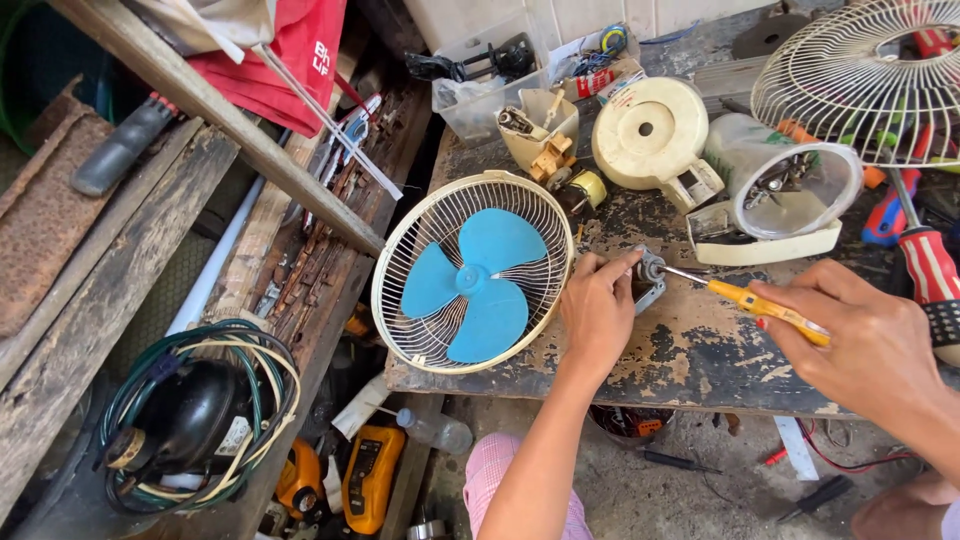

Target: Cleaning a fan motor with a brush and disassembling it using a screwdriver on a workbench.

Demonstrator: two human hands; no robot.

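Note:
My left hand (pixel 598 310) grips a small metal motor part (pixel 650 280) on the worn workbench (pixel 690 360). My right hand (pixel 868 345) holds a yellow-handled screwdriver (pixel 765 305), its metal tip touching the motor part. Just left of my left hand lies a cream fan guard with a blue three-blade propeller (pixel 472 282), partly overhanging the bench's left edge.
A cream fan housing (pixel 652 130), a clear plastic jug (pixel 790 180), a white wire guard (pixel 868 75) and a red-handled screwdriver (pixel 932 268) crowd the bench's back and right. A coil of cables on a black compressor (pixel 195 420) sits lower left. Wooden planks run diagonally at left.

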